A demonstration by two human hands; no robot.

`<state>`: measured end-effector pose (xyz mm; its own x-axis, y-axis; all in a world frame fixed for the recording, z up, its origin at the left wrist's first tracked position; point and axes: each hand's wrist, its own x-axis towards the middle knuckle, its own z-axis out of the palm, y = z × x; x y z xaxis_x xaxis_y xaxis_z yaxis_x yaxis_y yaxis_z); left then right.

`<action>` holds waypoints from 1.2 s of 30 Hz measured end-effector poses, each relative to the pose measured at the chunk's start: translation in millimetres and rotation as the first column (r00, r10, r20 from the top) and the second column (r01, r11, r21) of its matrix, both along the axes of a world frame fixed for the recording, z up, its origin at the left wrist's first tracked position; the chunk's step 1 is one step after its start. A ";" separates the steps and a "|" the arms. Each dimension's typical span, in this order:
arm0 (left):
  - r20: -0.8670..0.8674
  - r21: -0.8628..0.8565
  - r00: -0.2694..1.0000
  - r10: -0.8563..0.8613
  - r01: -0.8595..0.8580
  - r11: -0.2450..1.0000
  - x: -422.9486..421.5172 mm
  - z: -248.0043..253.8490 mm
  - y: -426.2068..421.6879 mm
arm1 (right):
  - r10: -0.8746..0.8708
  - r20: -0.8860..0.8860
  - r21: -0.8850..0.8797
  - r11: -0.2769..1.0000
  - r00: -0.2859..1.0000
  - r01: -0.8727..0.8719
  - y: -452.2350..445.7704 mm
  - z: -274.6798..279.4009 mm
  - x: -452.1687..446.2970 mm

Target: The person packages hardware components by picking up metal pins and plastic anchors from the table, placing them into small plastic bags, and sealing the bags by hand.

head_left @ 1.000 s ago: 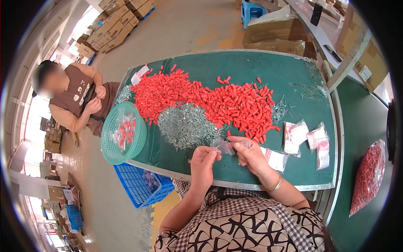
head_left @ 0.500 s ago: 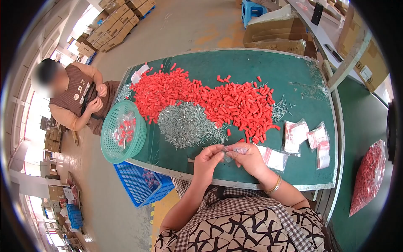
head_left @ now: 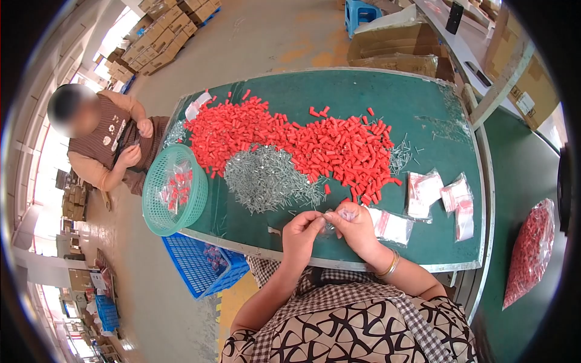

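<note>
Left hand [head_left: 301, 238]: thumb and fingers pinched on a small clear plastic bag [head_left: 347, 214]. Right hand [head_left: 357, 230], gold-toned bangle [head_left: 391, 264] at wrist: fingers curled, grasping the same bag, fingertips meeting the left's. Bag: between the hands, above the near edge of the green-topped table [head_left: 423, 250]; contents, if any, cannot be told.

Beyond the hands: one heap of grey metal screws or nails [head_left: 266, 179], type too small to tell; against its far side, a long heap of red tapered caps [head_left: 339, 151].

Beside the right hand: flat white-and-red packets [head_left: 393, 228] in clear plastic.

Left table edge: teal perforated basket [head_left: 199, 202], holding clear bags of red pieces [head_left: 177, 189]. Further left: a seated person [head_left: 103, 136], both hands raised before the torso.
</note>
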<state>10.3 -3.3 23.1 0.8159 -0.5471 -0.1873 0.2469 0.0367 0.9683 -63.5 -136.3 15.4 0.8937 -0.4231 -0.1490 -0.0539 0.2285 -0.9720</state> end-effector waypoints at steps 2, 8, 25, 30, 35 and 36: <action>0.001 -0.009 1.000 0.005 -0.005 1.000 0.9 -2.1 -0.2 | 0.013 0.008 0.069 0.998 1.000 -0.013 -0.6 -2.6 2.0; 0.027 -0.007 0.999 0.026 -0.026 1.000 14.1 0.5 6.1 | 0.092 0.008 0.365 0.927 0.996 -0.088 -12.7 -6.0 1.9; 0.701 0.244 0.711 -0.064 -0.155 0.957 0.6 18.2 -1.4 | -0.073 0.100 -0.461 0.880 0.992 0.111 -3.9 18.0 0.5; 0.601 0.226 0.799 -0.015 -0.152 0.962 -1.7 15.7 -4.6 | -0.073 0.140 -0.508 0.851 0.987 0.135 -2.4 15.7 0.7; 0.762 0.228 0.646 -0.039 -0.212 0.950 2.0 12.2 -6.7 | -0.073 0.190 -0.497 0.853 0.979 0.160 3.3 10.1 1.5; 0.819 0.238 0.570 -0.069 -0.228 0.944 3.8 11.1 -6.7 | -0.089 0.189 -0.544 0.820 0.978 0.180 3.3 11.1 0.8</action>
